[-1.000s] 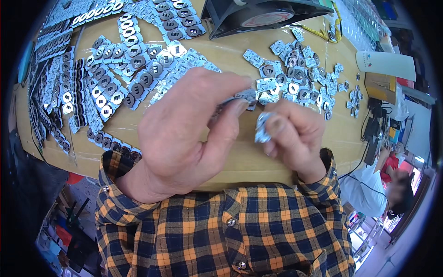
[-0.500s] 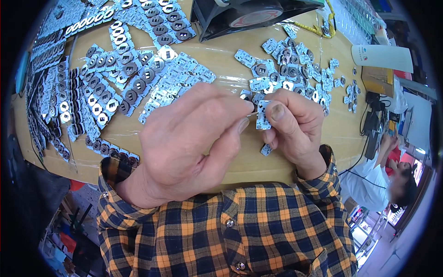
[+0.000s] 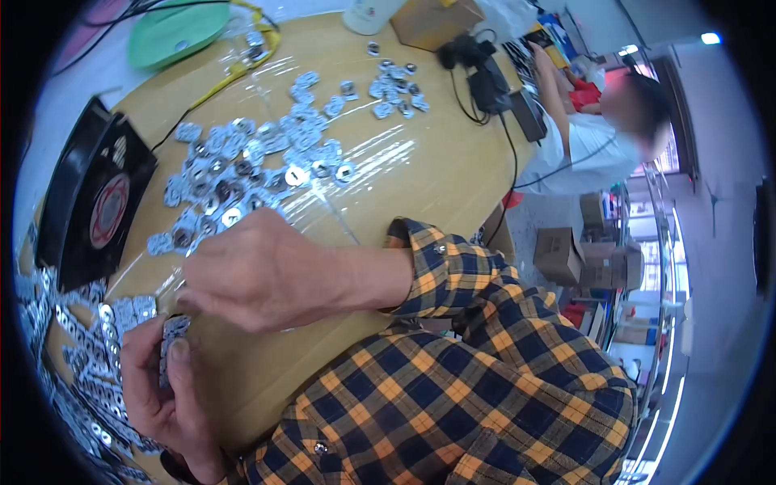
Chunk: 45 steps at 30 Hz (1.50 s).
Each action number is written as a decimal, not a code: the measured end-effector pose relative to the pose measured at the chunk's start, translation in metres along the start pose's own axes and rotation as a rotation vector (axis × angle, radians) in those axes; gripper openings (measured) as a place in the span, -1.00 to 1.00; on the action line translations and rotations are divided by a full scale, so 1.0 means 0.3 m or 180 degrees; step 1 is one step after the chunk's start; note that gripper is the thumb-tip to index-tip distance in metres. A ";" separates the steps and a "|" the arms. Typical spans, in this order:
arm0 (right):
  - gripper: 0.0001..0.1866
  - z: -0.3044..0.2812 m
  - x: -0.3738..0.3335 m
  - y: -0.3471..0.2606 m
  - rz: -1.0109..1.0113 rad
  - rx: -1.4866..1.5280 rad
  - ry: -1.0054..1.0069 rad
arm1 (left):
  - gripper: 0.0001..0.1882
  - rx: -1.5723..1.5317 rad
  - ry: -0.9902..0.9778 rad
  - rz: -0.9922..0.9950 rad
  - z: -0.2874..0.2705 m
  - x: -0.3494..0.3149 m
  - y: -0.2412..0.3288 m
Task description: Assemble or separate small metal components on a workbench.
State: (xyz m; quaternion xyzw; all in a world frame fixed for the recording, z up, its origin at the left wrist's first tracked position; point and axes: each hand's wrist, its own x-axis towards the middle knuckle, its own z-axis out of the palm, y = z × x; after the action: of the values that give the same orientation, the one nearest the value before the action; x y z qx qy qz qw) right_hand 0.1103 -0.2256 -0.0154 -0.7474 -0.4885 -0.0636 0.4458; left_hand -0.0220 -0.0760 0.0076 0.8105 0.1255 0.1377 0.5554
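My left hand is low at the left, thumb and fingers closed on a narrow grey-blue circuit board. Just above and to the right of it, my right hand is curled, back of the hand up. Its fingertips point toward the left hand and are mostly hidden, so whatever they hold cannot be made out. Beyond the right hand lies a loose pile of small circuit boards, some with round metal parts. Strips of joined boards spread past the left hand.
A black fan stands at the left. Behind it are a green tray and a yellow cord. A smaller board cluster, black adapters and a cardboard box lie farther off. A person in white sits at the right.
The view has swung to the right. My hands have parted from the small board pinched between them; the left now holds a board low at the left, and the right has turned back-up.
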 end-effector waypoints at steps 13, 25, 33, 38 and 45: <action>-0.84 -0.068 0.013 -0.034 0.0323 0.0921 -0.0492 | -0.76 -0.0242 -0.0328 0.0542 -0.016 0.015 0.012; -0.81 -0.057 0.031 -0.087 0.1244 0.1968 -0.1089 | -0.85 -0.1996 -0.0421 -0.0768 -0.056 -0.018 0.010; -0.73 -0.029 0.013 -0.054 0.0410 0.1393 -0.1479 | -0.84 -0.1670 -0.0489 -0.0471 -0.035 -0.017 -0.030; -0.70 -0.062 0.030 -0.119 0.1564 0.1905 -0.1618 | -0.86 -0.1821 -0.0777 -0.1013 -0.070 -0.005 0.004; -0.63 -0.028 0.015 -0.110 0.2803 0.3683 -0.0914 | -0.86 -0.2303 -0.0268 -0.0865 -0.041 -0.015 -0.009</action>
State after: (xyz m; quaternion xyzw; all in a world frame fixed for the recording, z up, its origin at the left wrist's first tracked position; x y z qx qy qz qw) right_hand 0.0894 -0.2246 0.0118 -0.5207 -0.1524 0.4871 0.6844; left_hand -0.0309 -0.0659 0.0089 0.5432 0.1522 0.0649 0.8232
